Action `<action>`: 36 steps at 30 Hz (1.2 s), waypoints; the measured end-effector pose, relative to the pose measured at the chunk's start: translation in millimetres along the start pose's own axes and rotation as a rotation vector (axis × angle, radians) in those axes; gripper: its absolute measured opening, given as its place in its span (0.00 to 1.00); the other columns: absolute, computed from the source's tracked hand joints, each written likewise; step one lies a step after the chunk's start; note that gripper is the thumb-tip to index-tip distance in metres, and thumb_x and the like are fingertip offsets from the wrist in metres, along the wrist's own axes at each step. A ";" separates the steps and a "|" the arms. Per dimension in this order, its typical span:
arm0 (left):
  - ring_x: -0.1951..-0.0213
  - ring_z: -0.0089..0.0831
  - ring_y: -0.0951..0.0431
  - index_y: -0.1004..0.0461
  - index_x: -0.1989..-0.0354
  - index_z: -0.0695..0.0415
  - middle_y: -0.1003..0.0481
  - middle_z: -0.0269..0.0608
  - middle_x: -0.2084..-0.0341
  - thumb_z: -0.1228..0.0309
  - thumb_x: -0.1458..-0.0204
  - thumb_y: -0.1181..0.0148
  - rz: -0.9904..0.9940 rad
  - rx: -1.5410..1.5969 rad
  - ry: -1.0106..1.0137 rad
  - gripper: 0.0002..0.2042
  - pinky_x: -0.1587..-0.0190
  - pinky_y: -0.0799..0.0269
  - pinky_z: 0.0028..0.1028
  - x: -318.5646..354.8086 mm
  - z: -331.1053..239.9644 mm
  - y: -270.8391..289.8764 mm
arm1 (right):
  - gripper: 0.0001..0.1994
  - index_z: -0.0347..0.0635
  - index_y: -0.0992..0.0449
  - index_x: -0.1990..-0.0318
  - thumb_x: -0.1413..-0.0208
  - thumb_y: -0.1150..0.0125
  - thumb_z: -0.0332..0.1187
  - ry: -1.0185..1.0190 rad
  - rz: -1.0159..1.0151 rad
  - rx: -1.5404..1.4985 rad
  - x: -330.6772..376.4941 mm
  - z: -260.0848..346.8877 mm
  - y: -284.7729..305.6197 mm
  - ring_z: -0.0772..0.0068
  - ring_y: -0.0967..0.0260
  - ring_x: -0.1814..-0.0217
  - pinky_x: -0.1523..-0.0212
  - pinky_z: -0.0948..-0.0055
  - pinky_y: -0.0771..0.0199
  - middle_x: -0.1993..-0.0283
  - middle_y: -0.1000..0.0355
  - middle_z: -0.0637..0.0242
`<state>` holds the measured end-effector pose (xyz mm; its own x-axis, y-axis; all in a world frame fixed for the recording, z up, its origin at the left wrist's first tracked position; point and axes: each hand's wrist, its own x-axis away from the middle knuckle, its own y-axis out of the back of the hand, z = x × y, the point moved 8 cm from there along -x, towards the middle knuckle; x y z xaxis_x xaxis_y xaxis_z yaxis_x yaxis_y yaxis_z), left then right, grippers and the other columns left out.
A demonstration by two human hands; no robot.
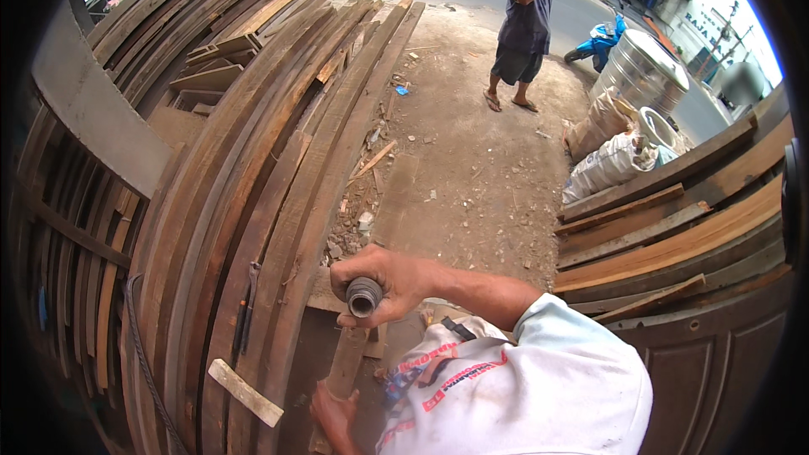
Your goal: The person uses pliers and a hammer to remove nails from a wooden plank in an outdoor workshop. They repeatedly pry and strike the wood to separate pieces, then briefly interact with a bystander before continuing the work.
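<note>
My right hand (396,282) is closed round a dark, ribbed, round piece (364,297). I see its hollow-looking end, but my fingers hide the rest. Below it, my left hand (335,414) grips a narrow piece of wood (345,362), partly hidden by the hand. My white printed shirt (539,379) fills the lower right. Just left of my hands lie long brown timber beams (286,219). On them rest a slim dark tool (247,307) with long handles and a short pale wooden offcut (244,392).
More planks stack at the upper left and along the right, above a brown panelled door (699,371). A person (527,17) stands on the dirt ground ahead. Sacks (611,160), a metal drum (640,72) and a blue motorbike (600,42) stand near the road.
</note>
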<state>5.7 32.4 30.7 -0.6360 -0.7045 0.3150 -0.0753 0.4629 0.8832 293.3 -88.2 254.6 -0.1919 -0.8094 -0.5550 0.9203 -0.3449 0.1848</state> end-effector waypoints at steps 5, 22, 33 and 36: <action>0.45 0.60 0.22 0.30 0.38 0.57 0.20 0.59 0.50 0.56 0.67 0.15 0.101 0.008 0.013 0.45 0.40 0.29 0.52 -10.0 1.2 -1.0 | 0.19 0.40 0.31 0.68 0.43 0.22 0.39 0.007 -0.124 -0.004 -6.1 19.7 3.0 0.74 0.37 0.72 0.70 0.67 0.34 0.75 0.35 0.67; 0.49 0.59 0.19 0.27 0.42 0.54 0.17 0.57 0.55 0.58 0.65 0.17 0.078 0.023 -0.084 0.38 0.46 0.24 0.51 -33.7 -64.8 -3.1 | 0.13 0.38 0.31 0.67 0.48 0.27 0.28 0.106 -0.218 0.024 12.9 23.8 -3.0 0.61 0.34 0.74 0.71 0.62 0.35 0.74 0.34 0.62; 0.50 0.64 0.20 0.28 0.43 0.58 0.18 0.63 0.54 0.57 0.62 0.18 -0.022 0.041 -0.127 0.38 0.47 0.24 0.53 -36.9 -68.9 -2.4 | 0.14 0.40 0.30 0.69 0.49 0.26 0.31 -0.007 -0.289 0.166 -6.8 14.1 -13.4 0.57 0.31 0.76 0.72 0.60 0.31 0.76 0.32 0.61; 0.50 0.64 0.20 0.29 0.42 0.57 0.19 0.63 0.53 0.55 0.59 0.19 -0.032 0.002 -0.153 0.36 0.46 0.25 0.54 -37.2 -65.1 -8.5 | 0.15 0.39 0.28 0.66 0.50 0.24 0.33 0.016 -0.101 0.318 -37.9 8.6 -67.6 0.54 0.28 0.75 0.72 0.63 0.27 0.75 0.27 0.61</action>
<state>79.9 19.7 34.1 -0.7429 -0.6286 0.2302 -0.0989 0.4431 0.8910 235.4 -38.2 270.1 -0.2692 -0.7567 -0.5958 0.7440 -0.5563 0.3703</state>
